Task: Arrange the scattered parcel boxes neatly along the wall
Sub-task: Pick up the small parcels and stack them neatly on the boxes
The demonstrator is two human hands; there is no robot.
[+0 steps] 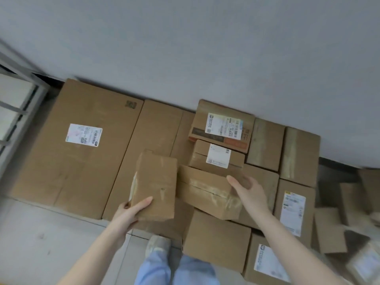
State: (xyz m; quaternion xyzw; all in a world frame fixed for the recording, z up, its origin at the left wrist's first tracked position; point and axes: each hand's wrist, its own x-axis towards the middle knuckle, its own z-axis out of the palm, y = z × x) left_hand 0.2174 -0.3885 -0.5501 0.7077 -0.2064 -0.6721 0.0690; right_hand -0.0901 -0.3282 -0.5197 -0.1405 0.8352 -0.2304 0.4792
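Observation:
My left hand (pixel 131 209) grips the near left corner of a small taped brown box (pixel 155 186), held tilted above the long flat box (pixel 148 140). My right hand (pixel 246 189) curls over the right end of a second taped brown box (pixel 205 190) that lies askew on other boxes. Behind it stand a small box with a white label (pixel 218 156) and a box with an orange strip (pixel 223 124) at the wall (pixel 205 48). A large flat labelled box (pixel 78 145) lies on the left against the wall.
More brown boxes line the wall on the right (pixel 300 155) and fill the floor near me (pixel 216 239), some with white labels (pixel 294 212). Loose boxes lie scattered at far right (pixel 349 204). A grey metal rack (pixel 18 99) stands at left. My shoe (pixel 157 246) is on grey tile.

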